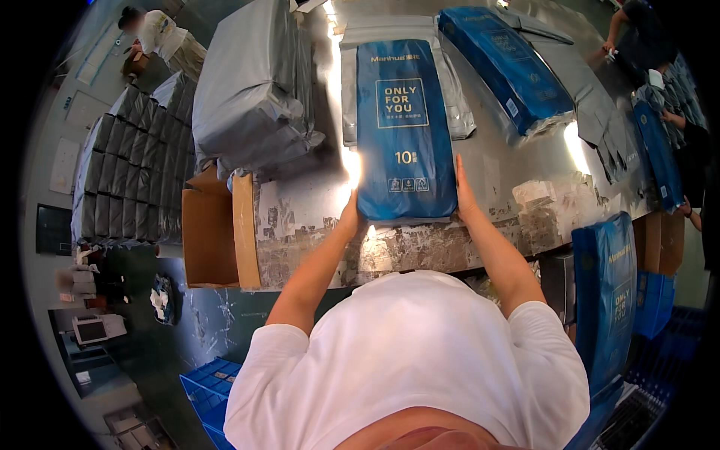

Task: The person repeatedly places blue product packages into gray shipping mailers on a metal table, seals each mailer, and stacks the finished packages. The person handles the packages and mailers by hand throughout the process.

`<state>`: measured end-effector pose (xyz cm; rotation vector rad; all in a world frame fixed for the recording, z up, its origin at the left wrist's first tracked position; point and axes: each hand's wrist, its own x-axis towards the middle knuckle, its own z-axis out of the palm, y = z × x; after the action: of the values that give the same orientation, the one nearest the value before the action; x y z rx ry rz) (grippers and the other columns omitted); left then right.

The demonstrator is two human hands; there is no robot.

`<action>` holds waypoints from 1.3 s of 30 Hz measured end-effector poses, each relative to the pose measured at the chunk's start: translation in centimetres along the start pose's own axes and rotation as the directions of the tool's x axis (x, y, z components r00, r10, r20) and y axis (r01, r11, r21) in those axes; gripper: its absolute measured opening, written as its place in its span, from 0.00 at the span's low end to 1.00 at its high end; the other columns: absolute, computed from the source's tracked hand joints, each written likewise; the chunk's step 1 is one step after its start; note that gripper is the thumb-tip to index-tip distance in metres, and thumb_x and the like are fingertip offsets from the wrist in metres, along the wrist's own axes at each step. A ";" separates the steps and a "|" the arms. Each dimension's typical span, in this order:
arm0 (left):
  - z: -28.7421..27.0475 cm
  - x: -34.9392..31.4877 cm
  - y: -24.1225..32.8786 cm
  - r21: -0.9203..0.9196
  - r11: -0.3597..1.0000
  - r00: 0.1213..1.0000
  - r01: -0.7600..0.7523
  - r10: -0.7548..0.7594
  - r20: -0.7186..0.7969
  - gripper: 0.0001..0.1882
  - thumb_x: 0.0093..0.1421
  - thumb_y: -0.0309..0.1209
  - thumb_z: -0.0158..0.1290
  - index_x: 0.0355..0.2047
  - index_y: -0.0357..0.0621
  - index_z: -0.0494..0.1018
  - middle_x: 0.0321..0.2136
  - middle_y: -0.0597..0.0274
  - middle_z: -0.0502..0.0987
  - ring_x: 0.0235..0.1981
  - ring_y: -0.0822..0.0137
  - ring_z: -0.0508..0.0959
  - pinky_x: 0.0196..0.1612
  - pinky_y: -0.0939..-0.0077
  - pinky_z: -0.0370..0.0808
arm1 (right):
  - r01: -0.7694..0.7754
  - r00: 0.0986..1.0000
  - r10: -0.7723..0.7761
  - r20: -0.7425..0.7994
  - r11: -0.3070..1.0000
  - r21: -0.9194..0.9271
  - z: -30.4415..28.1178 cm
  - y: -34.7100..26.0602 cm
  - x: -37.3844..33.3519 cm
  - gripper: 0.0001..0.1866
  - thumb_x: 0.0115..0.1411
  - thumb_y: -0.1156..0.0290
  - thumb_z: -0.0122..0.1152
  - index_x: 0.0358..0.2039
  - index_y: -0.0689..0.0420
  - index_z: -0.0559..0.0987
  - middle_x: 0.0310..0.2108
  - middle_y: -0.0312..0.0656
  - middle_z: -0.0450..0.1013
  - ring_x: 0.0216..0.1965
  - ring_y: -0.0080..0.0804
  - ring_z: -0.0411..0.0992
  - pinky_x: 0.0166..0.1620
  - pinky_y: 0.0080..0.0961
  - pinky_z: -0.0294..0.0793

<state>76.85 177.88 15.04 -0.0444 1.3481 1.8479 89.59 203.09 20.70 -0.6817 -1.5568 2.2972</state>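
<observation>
A long blue plastic-wrapped package [397, 150] with gold print lies in front of me on the metal table. Its far part rests over a grey plastic mailing bag [350, 90]. My left hand [350, 215] holds the package's near left side. On the opposite side, my right hand [465, 193] presses against its edge with the fingers stretched along it. The fingers of my left hand are partly hidden by the package.
Grey bags [247, 97] are stacked at the table's left, above an open cardboard box [210, 232]. Another blue package [506, 67] lies to the right; more blue packages [604, 292] stand lower right. Co-workers [645, 37] are at the far right, and one person [161, 37] is far left.
</observation>
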 end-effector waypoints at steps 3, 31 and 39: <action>3.2 -2.7 1.0 -0.126 0.992 0.998 -0.029 0.023 -0.051 0.31 0.61 0.54 0.27 0.57 0.47 0.54 0.53 0.62 0.62 0.54 0.64 0.62 0.56 0.70 0.57 | -0.047 0.999 0.047 0.005 0.964 0.262 -0.7 3.3 -1.5 0.33 0.61 0.45 0.32 0.59 0.54 0.52 0.58 0.40 0.52 0.58 0.32 0.52 0.58 0.30 0.54; 11.8 -12.4 17.4 -0.187 0.635 0.635 -0.750 0.770 0.068 0.04 0.56 0.23 0.49 0.26 0.37 0.72 0.52 0.62 0.55 0.50 0.69 0.63 0.50 0.74 0.61 | 0.537 0.843 -0.491 -0.218 0.765 0.356 9.1 -16.0 -8.9 0.08 0.60 0.73 0.46 0.30 0.62 0.72 0.57 0.44 0.56 0.50 0.29 0.62 0.53 0.26 0.60; 11.4 -12.0 17.5 -0.230 0.655 0.654 -0.720 0.751 0.091 0.04 0.55 0.23 0.50 0.25 0.38 0.72 0.51 0.63 0.55 0.50 0.67 0.63 0.50 0.75 0.60 | 0.546 0.837 -0.509 -0.199 0.754 0.365 9.1 -15.9 -8.7 0.07 0.60 0.74 0.46 0.30 0.62 0.72 0.57 0.43 0.55 0.50 0.28 0.62 0.53 0.26 0.60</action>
<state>78.47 178.52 39.09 0.6761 1.1424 2.5735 91.71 197.73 40.19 -0.1845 -0.9960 2.0134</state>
